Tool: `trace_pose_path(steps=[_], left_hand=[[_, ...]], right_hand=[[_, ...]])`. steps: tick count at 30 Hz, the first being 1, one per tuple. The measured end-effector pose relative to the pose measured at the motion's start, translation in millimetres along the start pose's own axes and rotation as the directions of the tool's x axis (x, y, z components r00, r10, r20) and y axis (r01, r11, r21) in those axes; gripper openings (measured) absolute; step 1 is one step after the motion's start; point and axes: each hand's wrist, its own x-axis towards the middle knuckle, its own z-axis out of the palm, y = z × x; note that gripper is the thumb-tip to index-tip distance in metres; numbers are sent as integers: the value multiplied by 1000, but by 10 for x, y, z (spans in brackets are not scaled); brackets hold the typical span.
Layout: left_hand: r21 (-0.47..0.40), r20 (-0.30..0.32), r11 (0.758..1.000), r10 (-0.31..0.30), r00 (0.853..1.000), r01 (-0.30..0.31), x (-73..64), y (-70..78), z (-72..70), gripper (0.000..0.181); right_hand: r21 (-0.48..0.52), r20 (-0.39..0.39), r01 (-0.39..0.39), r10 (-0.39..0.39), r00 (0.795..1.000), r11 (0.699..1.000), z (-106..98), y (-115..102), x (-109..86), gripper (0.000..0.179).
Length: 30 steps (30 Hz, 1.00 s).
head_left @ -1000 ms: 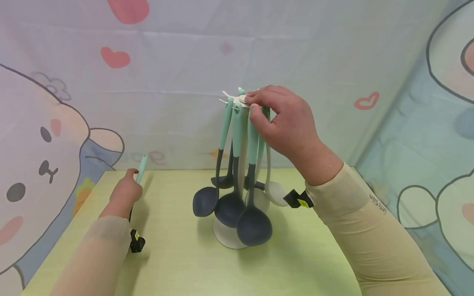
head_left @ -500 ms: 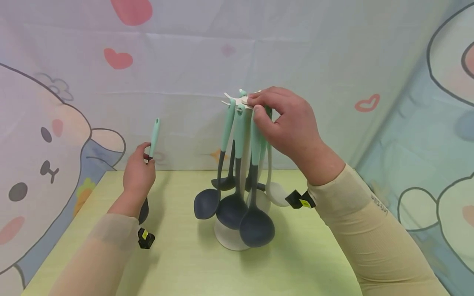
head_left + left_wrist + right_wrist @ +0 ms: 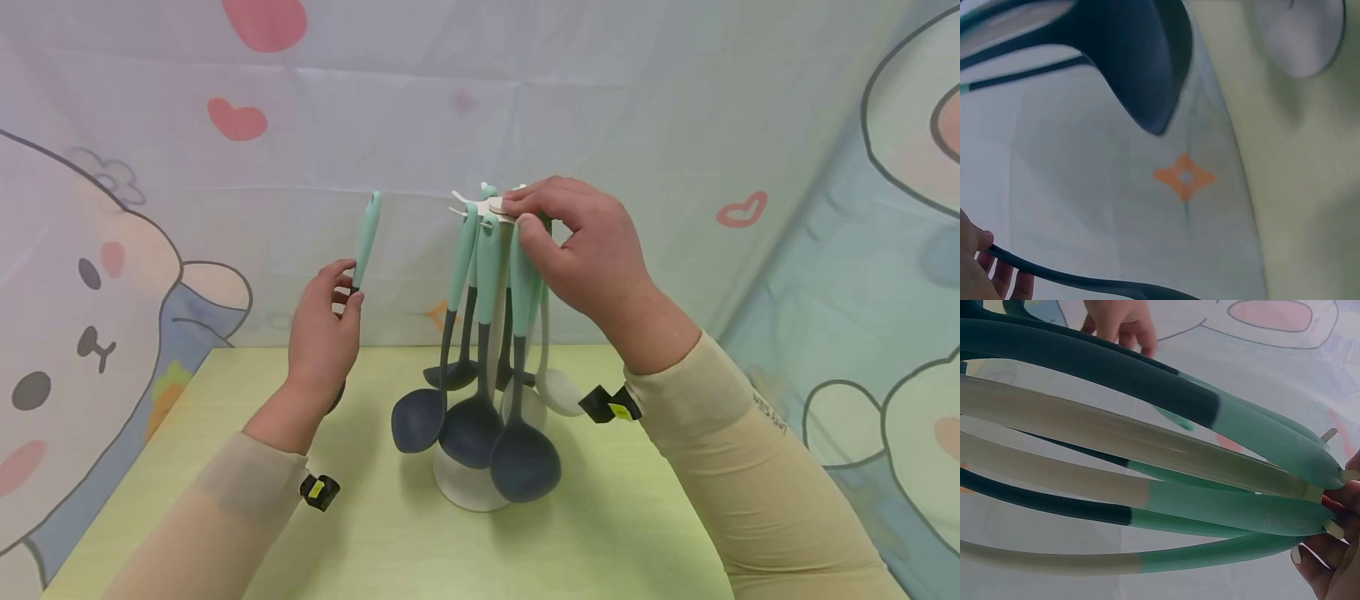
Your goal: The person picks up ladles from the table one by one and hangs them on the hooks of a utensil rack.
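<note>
My left hand (image 3: 322,333) holds a cooking utensil (image 3: 367,237) by its dark shaft just under the mint handle, handle end up. Its dark head is mostly hidden behind that hand, so I cannot tell its kind. To the right is a white utensil stand (image 3: 467,487) with a round base and hooks on top. Several mint-handled utensils hang from it, among them a dark ladle (image 3: 525,462) in front and a pale-headed utensil (image 3: 558,392) at the right. My right hand (image 3: 600,250) pinches the stand's top with thumb and fingers, above the hanging handles.
The stand is on a pale yellow-green table (image 3: 615,533). Behind it hangs a printed cloth (image 3: 637,125) with hearts and cartoon animals. A small black device (image 3: 320,492) sits at the left wrist, another black device (image 3: 609,404) at the right.
My left hand has lifted the utensil and carried it right, towards the stand. The right hand stays on the stand's top; the hanging utensils have barely shifted.
</note>
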Motion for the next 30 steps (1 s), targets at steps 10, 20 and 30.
trace_pose_path(steps=[10, 20, 30], left_hand=[[-99, -14, 990, 103, 995, -104, -95, 453, 77, 43], [-107, 7, 974, 202, 979, -201, -155, 607, 186, 42], [-85, 28, 971, 229, 973, -226, -160, 671, 232, 42]], right_hand=[[70, 11, -23, 23, 1000, 997, -11, 31, 8, 26], [76, 16, -39, 38, 999, 996, -19, 70, 1, 25], [81, 9, -41, 41, 999, 996, -23, 95, 1, 26]])
